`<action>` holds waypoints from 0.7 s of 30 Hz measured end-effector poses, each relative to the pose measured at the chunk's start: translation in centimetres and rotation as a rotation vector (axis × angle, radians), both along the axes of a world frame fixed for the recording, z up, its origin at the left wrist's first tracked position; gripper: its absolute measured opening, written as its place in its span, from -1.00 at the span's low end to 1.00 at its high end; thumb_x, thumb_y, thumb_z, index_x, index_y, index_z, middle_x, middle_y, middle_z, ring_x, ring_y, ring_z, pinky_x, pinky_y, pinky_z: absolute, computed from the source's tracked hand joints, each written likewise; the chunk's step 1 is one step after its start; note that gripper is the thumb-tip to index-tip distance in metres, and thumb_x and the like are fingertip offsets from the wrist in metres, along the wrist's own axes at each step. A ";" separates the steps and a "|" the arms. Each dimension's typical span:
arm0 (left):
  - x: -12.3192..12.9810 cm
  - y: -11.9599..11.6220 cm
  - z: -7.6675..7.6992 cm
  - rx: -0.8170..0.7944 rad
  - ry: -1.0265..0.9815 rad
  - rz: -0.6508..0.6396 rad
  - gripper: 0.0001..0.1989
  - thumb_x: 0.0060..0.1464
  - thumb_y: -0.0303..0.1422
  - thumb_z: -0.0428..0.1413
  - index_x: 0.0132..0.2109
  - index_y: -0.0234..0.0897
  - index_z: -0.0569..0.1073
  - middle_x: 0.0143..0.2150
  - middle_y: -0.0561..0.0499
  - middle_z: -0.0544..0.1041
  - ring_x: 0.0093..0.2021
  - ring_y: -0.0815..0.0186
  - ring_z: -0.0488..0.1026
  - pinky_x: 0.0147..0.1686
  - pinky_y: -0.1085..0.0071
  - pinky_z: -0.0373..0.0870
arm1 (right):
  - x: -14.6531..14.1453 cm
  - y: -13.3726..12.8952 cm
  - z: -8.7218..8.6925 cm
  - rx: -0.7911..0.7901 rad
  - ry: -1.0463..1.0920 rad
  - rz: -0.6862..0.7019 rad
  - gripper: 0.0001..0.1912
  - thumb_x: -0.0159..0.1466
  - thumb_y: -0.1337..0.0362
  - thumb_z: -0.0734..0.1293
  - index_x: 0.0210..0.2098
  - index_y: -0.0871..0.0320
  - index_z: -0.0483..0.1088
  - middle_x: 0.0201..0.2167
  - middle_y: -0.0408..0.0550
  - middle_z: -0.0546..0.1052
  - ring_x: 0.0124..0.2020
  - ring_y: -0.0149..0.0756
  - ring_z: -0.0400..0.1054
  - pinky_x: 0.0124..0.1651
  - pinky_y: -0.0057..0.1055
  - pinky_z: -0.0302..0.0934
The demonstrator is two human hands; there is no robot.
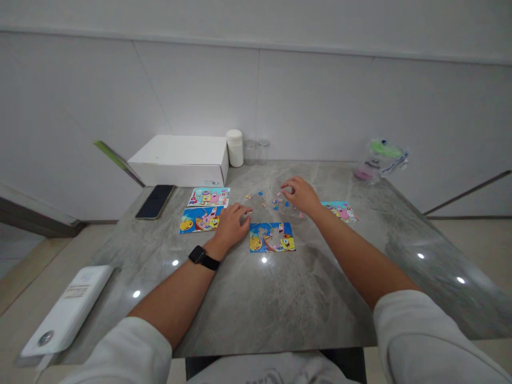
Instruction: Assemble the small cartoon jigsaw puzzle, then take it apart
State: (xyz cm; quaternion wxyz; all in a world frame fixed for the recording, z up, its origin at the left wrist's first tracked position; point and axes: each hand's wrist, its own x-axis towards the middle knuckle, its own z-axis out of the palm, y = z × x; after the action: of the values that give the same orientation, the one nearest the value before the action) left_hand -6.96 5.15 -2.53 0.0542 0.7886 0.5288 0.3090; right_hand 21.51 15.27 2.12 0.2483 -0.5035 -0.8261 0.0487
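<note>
— Where are your hands right now?

— My left hand (232, 224) rests palm down on the table (280, 298), fingers loosely curled, just left of the half-built jigsaw puzzle (272, 237); I can't tell whether it holds a piece. My right hand (301, 195) hovers over the loose puzzle pieces (276, 201), fingers bent narrow as if pinching, though whether one is gripped is hidden.

— How will those pieces handle?

— I judge them light, thin and stiff, liable to slide on the glossy stone. Best pinched by the edges between thumb and forefinger.

— And where do they lie?

— Scattered between my hands, toward the far edge, just beyond the puzzle.

— What else is about?

— Two picture cards (204, 210) left of my left hand, another card (341, 210) beside my right wrist, a phone (154, 201) and white box (182, 160) near the far left corner.
</note>
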 end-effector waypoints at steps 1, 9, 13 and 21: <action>0.0 0.0 0.1 0.001 -0.005 -0.006 -0.78 0.29 -0.34 0.13 0.03 -0.17 0.58 -0.07 -0.08 0.56 0.00 0.12 0.48 0.00 0.15 0.34 | -1.3 0.9 0.5 -0.028 -0.067 0.031 -0.75 0.35 0.28 0.35 -0.01 0.12 0.58 0.03 0.08 0.54 -0.13 -0.23 0.45 0.04 -0.31 0.29; 0.1 -0.2 0.2 0.002 -0.006 -0.043 -0.76 0.28 -0.37 0.12 0.05 -0.16 0.58 -0.05 -0.09 0.57 -0.01 0.12 0.48 0.00 0.15 0.35 | -9.4 5.8 -0.6 -0.315 -0.405 0.029 -0.63 0.37 0.35 0.35 0.15 0.08 0.54 0.10 0.09 0.60 0.11 -0.12 0.44 0.13 -0.32 0.26; 0.0 -0.1 0.1 -0.005 -0.016 -0.045 -0.76 0.27 -0.38 0.13 0.05 -0.16 0.57 -0.03 -0.08 0.57 -0.02 0.12 0.48 0.01 0.14 0.34 | -9.9 6.3 -1.7 -0.368 -0.430 0.030 -0.66 0.30 0.37 0.41 0.06 0.08 0.61 0.09 0.09 0.62 0.11 -0.12 0.46 0.12 -0.37 0.28; 0.1 -0.1 0.0 0.000 -0.017 -0.050 -0.76 0.28 -0.36 0.13 0.05 -0.17 0.58 -0.05 -0.09 0.58 -0.03 0.12 0.48 -0.02 0.16 0.34 | -9.0 6.1 -2.1 -0.439 -0.457 0.006 -0.78 0.22 0.33 0.48 -0.13 0.11 0.67 -0.08 0.08 0.69 -0.07 -0.17 0.55 -0.05 -0.44 0.33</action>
State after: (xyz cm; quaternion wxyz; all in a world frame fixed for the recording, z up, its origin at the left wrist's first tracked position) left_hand -6.86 5.09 -2.52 0.0667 0.7990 0.5084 0.3142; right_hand 12.47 21.40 -0.01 -0.0587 -0.5406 -0.8317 0.1122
